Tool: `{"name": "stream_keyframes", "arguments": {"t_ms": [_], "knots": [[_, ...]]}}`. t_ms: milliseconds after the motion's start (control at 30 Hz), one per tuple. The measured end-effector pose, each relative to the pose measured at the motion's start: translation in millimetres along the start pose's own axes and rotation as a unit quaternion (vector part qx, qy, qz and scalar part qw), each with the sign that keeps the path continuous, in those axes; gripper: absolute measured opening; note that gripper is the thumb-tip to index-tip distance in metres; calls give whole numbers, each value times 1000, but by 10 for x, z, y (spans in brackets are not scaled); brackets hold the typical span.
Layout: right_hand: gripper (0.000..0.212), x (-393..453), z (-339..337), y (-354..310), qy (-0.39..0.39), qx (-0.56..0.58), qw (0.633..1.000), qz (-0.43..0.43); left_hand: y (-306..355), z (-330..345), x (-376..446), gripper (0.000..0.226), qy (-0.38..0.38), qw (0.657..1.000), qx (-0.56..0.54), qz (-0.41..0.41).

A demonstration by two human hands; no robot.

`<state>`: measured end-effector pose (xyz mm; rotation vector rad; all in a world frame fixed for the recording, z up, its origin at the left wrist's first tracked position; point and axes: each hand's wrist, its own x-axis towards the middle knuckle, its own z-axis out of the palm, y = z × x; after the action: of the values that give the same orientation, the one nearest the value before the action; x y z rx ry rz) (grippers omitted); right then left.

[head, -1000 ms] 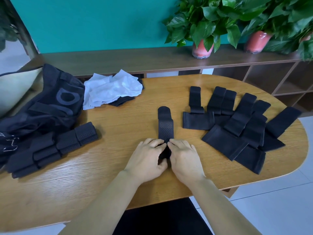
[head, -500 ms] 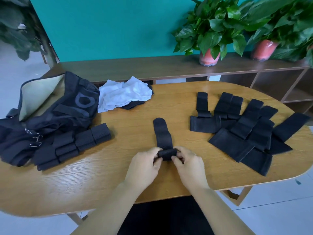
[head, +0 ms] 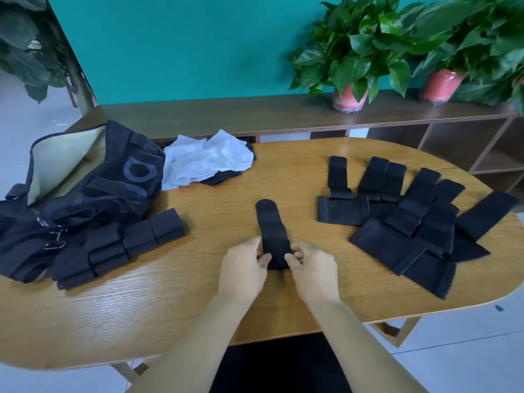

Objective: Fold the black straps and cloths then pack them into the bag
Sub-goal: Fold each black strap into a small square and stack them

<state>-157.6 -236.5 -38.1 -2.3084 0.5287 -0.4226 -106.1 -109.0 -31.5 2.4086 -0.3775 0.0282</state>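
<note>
Black strap (head: pixel 272 236) pinched by left hand (head: pixel 244 270) and right hand (head: pixel 313 269); two potted plants (head: pixel 350 66) behind.

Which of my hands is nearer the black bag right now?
Left. The left hand is on the bag's side of the strap; the right hand is on the strap's far side.
</note>
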Motion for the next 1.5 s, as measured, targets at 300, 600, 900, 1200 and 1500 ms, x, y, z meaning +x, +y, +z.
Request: {"name": "stream_keyframes", "arguments": {"t_ms": [300,600,900,1200,1500], "knots": [[27,31,64,31,-1,-73,996,-52,51,-22,33,28,-6,999,39,-6],[17,128,155,152,46,-196,949,-241,-41,10,86,38,-62,970,171,160],[56,78,-88,148,-118,-189,944,-242,-91,-185,113,58,-165,950,188,187],[34,-83,70,218,-26,-80,975,-206,-196,-192,-98,30,-84,987,47,127],[15,-20,137,13,29,-39,992,-116,-139,-47,-65,18,20,998,-60,5]]}}
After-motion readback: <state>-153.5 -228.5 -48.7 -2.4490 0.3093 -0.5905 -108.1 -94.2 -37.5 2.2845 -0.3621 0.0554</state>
